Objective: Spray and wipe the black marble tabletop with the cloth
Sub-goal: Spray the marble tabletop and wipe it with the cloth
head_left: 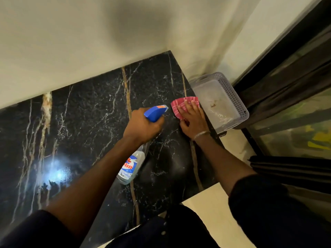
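Observation:
The black marble tabletop [86, 126] with gold and white veins fills the left and middle of the view. My left hand [143, 126] grips a clear spray bottle [131, 167] by its blue trigger head [155, 111], nozzle pointing toward the right edge of the top. My right hand [192, 120] presses flat on a folded red-and-white cloth [180, 103] at the tabletop's right edge, just past the nozzle. The bottle's body hangs tilted beneath my left wrist.
A cream wall [89, 42] borders the tabletop's far side. A pale perforated plastic basket [232, 97] lined with clear plastic sits on the floor beside the right edge. A dark-framed glass door [295, 86] stands to the right. A bright light reflects on the marble [57, 172].

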